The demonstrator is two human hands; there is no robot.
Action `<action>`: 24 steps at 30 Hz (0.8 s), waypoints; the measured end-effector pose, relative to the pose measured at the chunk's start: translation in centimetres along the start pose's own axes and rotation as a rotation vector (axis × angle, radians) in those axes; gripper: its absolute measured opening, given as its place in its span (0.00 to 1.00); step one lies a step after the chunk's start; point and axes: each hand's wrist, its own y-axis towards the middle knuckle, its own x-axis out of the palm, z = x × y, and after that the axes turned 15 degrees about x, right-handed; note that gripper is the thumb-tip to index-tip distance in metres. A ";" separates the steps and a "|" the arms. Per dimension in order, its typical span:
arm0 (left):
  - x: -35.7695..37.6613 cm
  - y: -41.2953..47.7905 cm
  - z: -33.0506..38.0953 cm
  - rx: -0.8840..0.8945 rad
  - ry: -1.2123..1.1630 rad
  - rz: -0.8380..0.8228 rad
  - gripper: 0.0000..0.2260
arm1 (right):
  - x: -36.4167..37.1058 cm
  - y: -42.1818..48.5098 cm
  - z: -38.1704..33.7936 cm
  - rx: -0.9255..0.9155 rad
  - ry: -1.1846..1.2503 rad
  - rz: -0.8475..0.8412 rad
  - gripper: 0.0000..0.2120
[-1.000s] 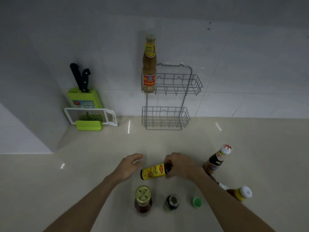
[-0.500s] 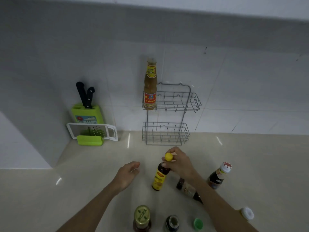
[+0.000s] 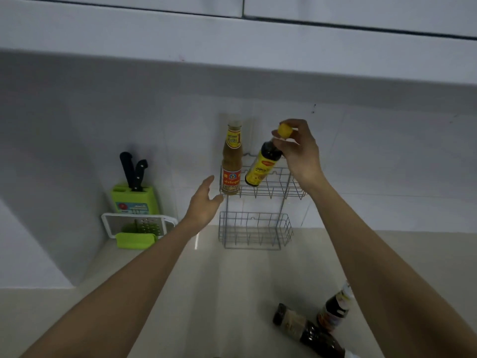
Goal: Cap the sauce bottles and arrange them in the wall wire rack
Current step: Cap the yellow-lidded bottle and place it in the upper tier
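Note:
My right hand [image 3: 299, 148] grips the neck and yellow cap of a dark sauce bottle with a yellow label [image 3: 262, 165], tilted, its base over the upper basket of the wall wire rack [image 3: 284, 192]. A tall tan sauce bottle with a red label [image 3: 231, 161] stands at the left end of that basket. My left hand [image 3: 204, 202] hovers open, just left of the rack, touching nothing. On the counter at lower right, one dark bottle [image 3: 307, 329] lies on its side and another bottle [image 3: 335, 307] stands beside it.
The rack's lower basket [image 3: 255, 231] holds nothing. A green knife block with two black-handled knives [image 3: 134, 192] and a white-and-green grater [image 3: 136, 228] stand at the left against the wall. An overhead cabinet [image 3: 232, 29] juts out above.
My right hand lifted the yellow-label bottle from the counter up to the upper basket. My left hand rose toward the rack's left side. The view tilted upward, hiding the near bottles.

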 end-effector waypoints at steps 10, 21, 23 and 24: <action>1.3 3.7 2.2 0.019 -0.122 -0.089 0.32 | 4.1 4.0 3.1 0.052 -0.208 -0.049 0.14; 1.6 3.8 0.9 0.047 -0.246 0.001 0.31 | 4.7 4.0 4.9 0.146 -0.338 -0.165 0.17; 1.6 3.9 0.7 0.044 -0.251 0.004 0.32 | 4.6 3.3 5.9 0.172 -0.336 -0.197 0.19; 1.6 3.9 0.6 0.044 -0.253 0.005 0.32 | 4.6 3.0 6.3 0.178 -0.329 -0.203 0.21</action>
